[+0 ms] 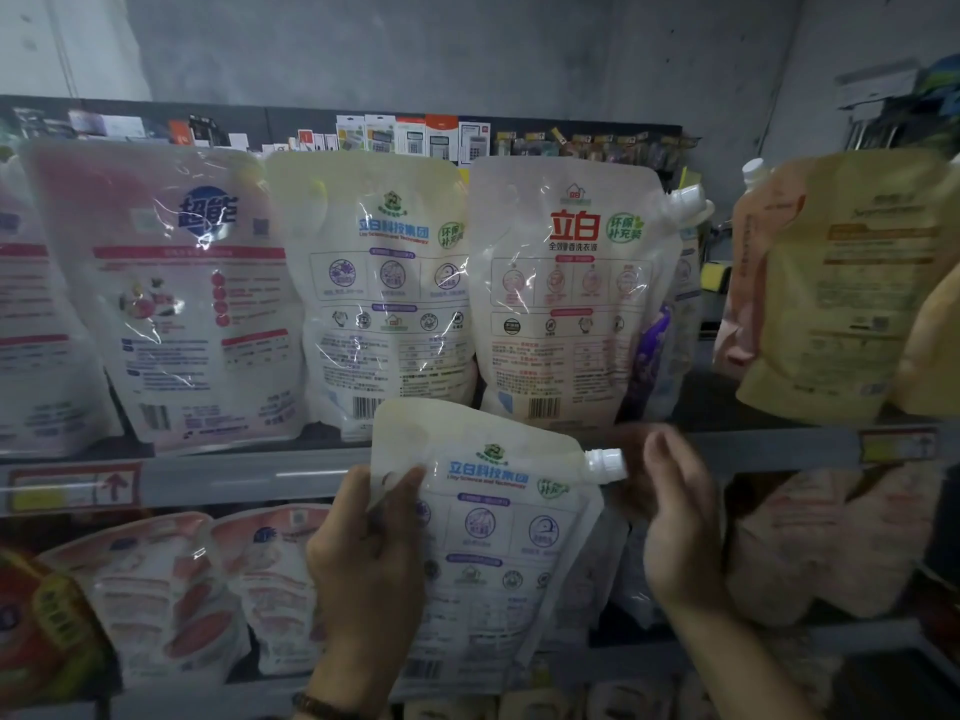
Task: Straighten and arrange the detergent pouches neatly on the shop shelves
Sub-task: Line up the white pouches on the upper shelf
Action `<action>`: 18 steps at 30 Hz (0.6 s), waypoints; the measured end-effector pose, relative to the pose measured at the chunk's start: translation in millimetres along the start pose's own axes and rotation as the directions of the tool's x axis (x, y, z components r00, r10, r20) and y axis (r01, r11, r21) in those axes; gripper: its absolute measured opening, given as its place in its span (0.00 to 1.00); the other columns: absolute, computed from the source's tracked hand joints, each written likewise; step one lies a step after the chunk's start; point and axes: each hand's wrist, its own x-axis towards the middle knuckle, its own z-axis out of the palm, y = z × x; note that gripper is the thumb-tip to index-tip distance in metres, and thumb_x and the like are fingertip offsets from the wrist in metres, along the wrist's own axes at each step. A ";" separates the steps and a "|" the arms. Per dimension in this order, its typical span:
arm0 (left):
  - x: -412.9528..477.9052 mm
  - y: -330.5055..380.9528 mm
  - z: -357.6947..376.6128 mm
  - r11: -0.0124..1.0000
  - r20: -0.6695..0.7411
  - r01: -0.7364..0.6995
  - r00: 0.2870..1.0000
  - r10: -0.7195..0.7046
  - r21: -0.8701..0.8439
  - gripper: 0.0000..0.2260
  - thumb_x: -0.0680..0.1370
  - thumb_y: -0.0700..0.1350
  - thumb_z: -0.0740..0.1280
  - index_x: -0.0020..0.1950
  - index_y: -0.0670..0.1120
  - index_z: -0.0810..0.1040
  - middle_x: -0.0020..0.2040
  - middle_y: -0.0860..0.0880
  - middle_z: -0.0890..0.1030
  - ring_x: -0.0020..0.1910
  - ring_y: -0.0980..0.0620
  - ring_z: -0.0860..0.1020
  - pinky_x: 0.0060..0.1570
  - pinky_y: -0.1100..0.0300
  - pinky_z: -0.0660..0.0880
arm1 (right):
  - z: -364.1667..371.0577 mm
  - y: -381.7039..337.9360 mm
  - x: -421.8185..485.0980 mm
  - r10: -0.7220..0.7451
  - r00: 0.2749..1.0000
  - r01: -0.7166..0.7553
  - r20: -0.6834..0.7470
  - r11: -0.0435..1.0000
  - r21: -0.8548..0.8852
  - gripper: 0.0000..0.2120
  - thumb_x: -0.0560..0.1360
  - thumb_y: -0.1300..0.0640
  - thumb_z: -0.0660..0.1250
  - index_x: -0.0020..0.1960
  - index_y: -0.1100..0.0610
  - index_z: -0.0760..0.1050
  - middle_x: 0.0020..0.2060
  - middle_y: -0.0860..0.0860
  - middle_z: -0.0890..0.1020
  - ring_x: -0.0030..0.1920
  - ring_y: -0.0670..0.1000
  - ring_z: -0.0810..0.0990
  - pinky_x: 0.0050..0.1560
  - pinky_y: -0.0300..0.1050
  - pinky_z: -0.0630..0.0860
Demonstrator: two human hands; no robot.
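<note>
Two hands before the shelf (234,480): left hand (363,558) tight around the cream pouch (493,553), right hand (675,511) loose-fingered beside its cap (605,464).

A grey concrete wall (415,44) rose above a dark display panel (291,122). Boxed calculators (410,137) hung against the panel's middle. Toward its right end ran a row of small yellow-tagged packets (587,142), too blurred to identify, and toward its left end sat flat carded packs (119,124). Well below the panel's left end was a price tag with a red arrow (72,488). Far below and beyond its right end was another, blurred tag (896,444).
</note>
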 end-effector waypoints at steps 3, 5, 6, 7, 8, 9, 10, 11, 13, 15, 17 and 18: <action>-1.7 2.3 0.4 1.000 -0.024 0.017 1.000 -0.017 -0.022 0.14 0.82 0.46 0.71 0.39 0.50 0.72 0.31 0.50 0.79 0.27 0.51 0.75 0.25 0.53 0.73 | -4.2 16.3 -26.1 0.162 0.964 -0.152 0.213 0.986 -0.062 0.08 0.76 0.44 0.71 0.50 0.45 0.86 0.39 0.51 0.87 0.36 0.53 0.82 0.33 0.46 0.78; -3.1 1.5 0.2 0.999 -0.024 0.026 0.999 -0.027 -0.035 0.11 0.81 0.46 0.71 0.41 0.49 0.73 0.32 0.51 0.80 0.28 0.51 0.75 0.27 0.50 0.75 | -3.4 25.7 -33.5 0.170 0.941 -0.128 0.291 0.979 -0.158 0.11 0.77 0.46 0.74 0.56 0.49 0.87 0.48 0.52 0.89 0.39 0.65 0.85 0.34 0.62 0.81; -3.9 0.9 -0.5 0.998 -0.022 0.037 0.999 -0.038 -0.046 0.10 0.81 0.46 0.71 0.41 0.49 0.74 0.33 0.51 0.81 0.29 0.53 0.76 0.27 0.51 0.75 | -1.1 28.5 -35.1 0.173 0.941 -0.123 0.290 0.976 -0.182 0.09 0.79 0.48 0.75 0.56 0.50 0.87 0.49 0.52 0.89 0.39 0.69 0.84 0.34 0.67 0.81; -4.6 -0.5 -1.4 0.997 -0.023 0.050 0.998 -0.052 -0.052 0.10 0.81 0.46 0.71 0.42 0.49 0.75 0.33 0.52 0.81 0.29 0.54 0.76 0.28 0.52 0.76 | 0.7 31.7 -36.1 0.187 0.946 -0.136 0.265 0.971 -0.198 0.06 0.79 0.50 0.75 0.54 0.49 0.87 0.46 0.51 0.89 0.37 0.70 0.83 0.32 0.66 0.80; -5.4 -1.5 -2.7 0.997 -0.021 0.065 0.998 -0.066 -0.052 0.10 0.81 0.46 0.71 0.41 0.49 0.74 0.33 0.51 0.81 0.29 0.55 0.76 0.28 0.53 0.75 | 3.3 33.4 -37.0 0.205 0.952 -0.159 0.228 0.966 -0.206 0.05 0.78 0.51 0.74 0.51 0.49 0.88 0.41 0.52 0.88 0.32 0.67 0.82 0.28 0.62 0.79; -6.3 -1.8 -4.2 0.996 -0.015 0.077 0.997 -0.078 -0.054 0.11 0.81 0.45 0.71 0.41 0.49 0.74 0.33 0.51 0.80 0.29 0.57 0.75 0.27 0.55 0.75 | 5.3 35.6 -37.3 0.226 0.955 -0.185 0.193 0.960 -0.208 0.05 0.76 0.52 0.73 0.47 0.50 0.88 0.36 0.52 0.87 0.27 0.63 0.80 0.24 0.54 0.76; -6.8 -1.5 -6.2 0.995 -0.008 0.088 0.996 -0.089 -0.055 0.11 0.81 0.45 0.71 0.41 0.49 0.74 0.33 0.51 0.80 0.29 0.59 0.74 0.27 0.58 0.74 | 7.0 37.7 -37.8 0.239 0.955 -0.200 0.175 0.957 -0.212 0.05 0.75 0.52 0.73 0.45 0.52 0.87 0.33 0.53 0.85 0.24 0.60 0.77 0.23 0.48 0.74; -7.6 -1.4 -8.2 0.994 0.000 0.098 0.995 -0.098 -0.051 0.11 0.81 0.44 0.71 0.40 0.49 0.73 0.33 0.52 0.80 0.29 0.60 0.74 0.28 0.63 0.72 | 8.2 39.8 -38.5 0.255 0.953 -0.216 0.165 0.951 -0.222 0.05 0.75 0.53 0.74 0.43 0.53 0.87 0.32 0.54 0.85 0.22 0.58 0.76 0.22 0.45 0.72; -8.7 -2.7 -12.5 0.991 0.015 0.128 0.992 -0.128 -0.035 0.09 0.81 0.44 0.70 0.42 0.48 0.75 0.36 0.56 0.82 0.31 0.61 0.78 0.30 0.69 0.72 | 11.9 43.6 -40.0 0.295 0.944 -0.261 0.150 0.942 -0.213 0.05 0.77 0.56 0.74 0.45 0.55 0.87 0.33 0.55 0.86 0.23 0.59 0.76 0.22 0.44 0.72; -9.6 -6.7 -16.7 0.981 0.027 0.190 0.982 -0.189 -0.044 0.04 0.81 0.44 0.71 0.47 0.46 0.79 0.40 0.60 0.85 0.37 0.62 0.83 0.33 0.71 0.75 | 17.1 49.2 -42.4 0.310 0.940 -0.280 0.140 0.940 -0.197 0.05 0.78 0.60 0.74 0.44 0.56 0.86 0.33 0.54 0.86 0.25 0.57 0.77 0.23 0.43 0.73; -10.9 -12.2 -21.2 0.973 0.023 0.226 0.974 -0.226 -0.032 0.04 0.82 0.43 0.71 0.52 0.43 0.81 0.42 0.62 0.86 0.40 0.64 0.84 0.35 0.72 0.76 | 24.5 55.0 -45.0 0.320 0.939 -0.297 0.126 0.939 -0.175 0.09 0.79 0.61 0.73 0.40 0.55 0.85 0.33 0.56 0.85 0.26 0.53 0.79 0.25 0.43 0.74; -11.6 -14.6 -23.8 0.971 0.027 0.238 0.971 -0.237 -0.027 0.05 0.82 0.43 0.70 0.53 0.42 0.81 0.42 0.62 0.86 0.41 0.64 0.84 0.36 0.72 0.76 | 27.5 58.4 -46.3 0.324 0.938 -0.303 0.125 0.938 -0.166 0.10 0.79 0.62 0.73 0.39 0.55 0.85 0.33 0.57 0.85 0.27 0.51 0.80 0.27 0.43 0.75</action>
